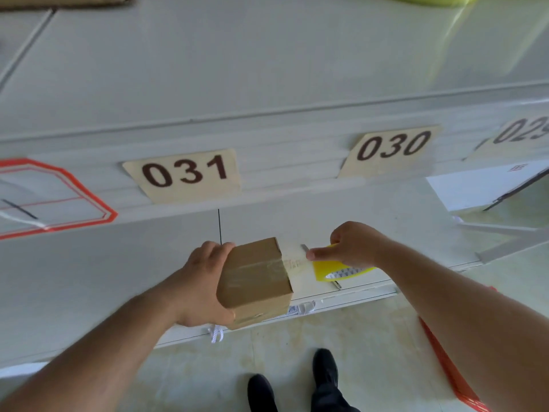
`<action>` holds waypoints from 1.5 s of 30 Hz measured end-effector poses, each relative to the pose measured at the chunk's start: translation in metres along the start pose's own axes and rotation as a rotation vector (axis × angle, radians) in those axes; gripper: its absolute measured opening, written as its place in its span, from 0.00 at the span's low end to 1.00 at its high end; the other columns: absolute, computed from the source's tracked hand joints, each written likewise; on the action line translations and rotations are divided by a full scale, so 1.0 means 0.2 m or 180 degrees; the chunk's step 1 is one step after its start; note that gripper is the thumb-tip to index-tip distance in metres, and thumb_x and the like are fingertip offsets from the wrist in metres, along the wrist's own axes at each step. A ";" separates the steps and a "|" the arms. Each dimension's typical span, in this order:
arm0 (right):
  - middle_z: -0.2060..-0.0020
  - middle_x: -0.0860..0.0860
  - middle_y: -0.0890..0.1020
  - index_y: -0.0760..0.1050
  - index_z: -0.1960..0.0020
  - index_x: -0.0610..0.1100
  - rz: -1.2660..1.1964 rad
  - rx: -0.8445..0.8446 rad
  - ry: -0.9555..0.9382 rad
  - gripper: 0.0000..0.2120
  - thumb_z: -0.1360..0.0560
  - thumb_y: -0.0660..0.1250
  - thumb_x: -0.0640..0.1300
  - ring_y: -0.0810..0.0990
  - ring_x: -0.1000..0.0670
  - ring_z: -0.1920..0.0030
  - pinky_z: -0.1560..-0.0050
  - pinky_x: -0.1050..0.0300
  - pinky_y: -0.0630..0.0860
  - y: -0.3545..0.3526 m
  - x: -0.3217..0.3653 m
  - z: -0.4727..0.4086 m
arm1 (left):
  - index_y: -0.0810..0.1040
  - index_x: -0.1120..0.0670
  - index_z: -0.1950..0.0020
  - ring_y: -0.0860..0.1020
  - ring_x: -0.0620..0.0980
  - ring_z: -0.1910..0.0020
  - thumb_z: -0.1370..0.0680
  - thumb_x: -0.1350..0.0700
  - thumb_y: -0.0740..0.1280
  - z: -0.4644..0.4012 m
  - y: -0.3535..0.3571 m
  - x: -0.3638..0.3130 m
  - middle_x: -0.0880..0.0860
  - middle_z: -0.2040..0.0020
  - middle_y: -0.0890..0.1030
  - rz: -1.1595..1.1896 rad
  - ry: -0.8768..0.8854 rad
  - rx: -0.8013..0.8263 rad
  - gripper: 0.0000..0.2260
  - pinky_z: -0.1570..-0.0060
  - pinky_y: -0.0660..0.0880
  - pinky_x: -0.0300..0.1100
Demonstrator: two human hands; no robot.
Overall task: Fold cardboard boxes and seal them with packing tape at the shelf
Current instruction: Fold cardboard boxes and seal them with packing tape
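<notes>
Left hand (205, 281) grips one box (255, 281); right hand (353, 248) seemingly one tape roll (338, 270).

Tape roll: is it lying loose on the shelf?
No. The right hand grips the yellow tape roll, a strip stretching to the cardboard box.

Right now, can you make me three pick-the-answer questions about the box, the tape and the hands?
1. Where is the cardboard box?
A. on the floor
B. at the shelf edge, below label 031
C. under label 029

2. What colour is the tape roll?
A. yellow
B. blue
C. black

3. What is the left hand doing?
A. hanging idle
B. pointing
C. gripping the box

Answers: B, the box sits on the shelf beneath 031; A, the roll under the right hand is yellow; C, its fingers wrap the box's side.
</notes>
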State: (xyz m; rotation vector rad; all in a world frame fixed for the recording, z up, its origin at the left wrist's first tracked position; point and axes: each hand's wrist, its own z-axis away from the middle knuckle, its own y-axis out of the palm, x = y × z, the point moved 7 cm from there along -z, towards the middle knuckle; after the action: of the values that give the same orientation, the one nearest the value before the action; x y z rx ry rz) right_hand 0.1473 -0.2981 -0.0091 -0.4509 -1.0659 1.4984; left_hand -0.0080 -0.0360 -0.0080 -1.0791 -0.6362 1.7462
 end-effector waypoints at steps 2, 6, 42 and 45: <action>0.72 0.51 0.67 0.67 0.70 0.45 -0.0871 0.0065 0.0004 0.33 0.35 0.74 0.74 0.68 0.50 0.69 0.66 0.55 0.62 0.01 -0.02 0.01 | 0.48 0.41 0.19 0.63 0.41 0.30 0.39 0.39 0.78 0.00 0.01 0.05 0.38 0.31 0.55 0.0608 0.0075 -0.0037 0.56 0.32 0.71 0.41; 0.69 0.50 0.62 0.62 0.69 0.47 -0.1995 0.0143 -0.0207 0.34 0.41 0.75 0.74 0.62 0.49 0.68 0.66 0.54 0.57 0.07 0.02 -0.01 | 0.51 0.37 0.21 0.69 0.39 0.32 0.39 0.41 0.81 0.00 0.09 0.12 0.34 0.32 0.57 0.1407 0.0114 0.0051 0.55 0.39 0.75 0.36; 0.51 0.41 0.85 0.79 0.39 0.46 -0.5529 0.1178 0.2476 0.36 0.25 0.58 0.76 0.84 0.39 0.53 0.53 0.40 0.81 0.51 0.54 0.31 | 0.82 0.51 0.53 0.83 0.49 0.56 0.21 0.30 0.60 -0.25 -0.14 -0.28 0.50 0.57 0.85 0.2148 -0.0599 -0.0805 0.25 0.56 0.75 0.45; 0.47 0.42 0.83 0.78 0.39 0.47 -0.5322 0.1359 0.2234 0.41 0.27 0.55 0.81 0.83 0.40 0.50 0.40 0.35 0.78 0.54 0.50 0.31 | 0.77 0.44 0.43 0.80 0.41 0.51 0.21 0.35 0.65 -0.20 -0.09 -0.34 0.43 0.49 0.82 0.1393 -0.0430 -0.0563 0.16 0.52 0.75 0.44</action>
State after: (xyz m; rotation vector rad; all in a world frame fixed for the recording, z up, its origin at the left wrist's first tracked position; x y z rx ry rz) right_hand 0.0131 -0.2167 -0.0364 0.2554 -0.2352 -0.0243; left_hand 0.0454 -0.0927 0.0137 -1.3024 -0.6840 2.1850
